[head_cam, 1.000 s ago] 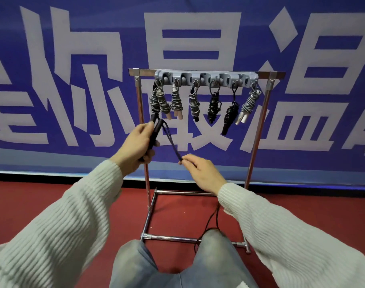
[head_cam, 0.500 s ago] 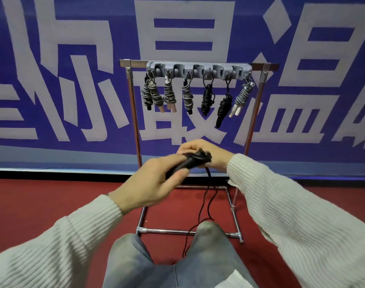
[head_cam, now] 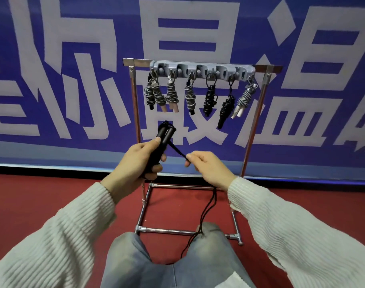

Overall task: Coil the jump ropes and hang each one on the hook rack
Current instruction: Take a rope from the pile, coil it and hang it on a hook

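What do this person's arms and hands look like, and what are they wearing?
Both arms are covered to the wrist by a loose, cream-white ribbed knit sweater. The left hand and right hand are bare: no gloves, rings or watch visible.

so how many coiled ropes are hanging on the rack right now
7 that I can make out, all in a row under the grey hook rack: two bunched together at the far left, then one each at and. The left pair overlaps, so another could hide there.

1 head-worn camera looks forward and down, close above the hands (head_cam: 173, 163).
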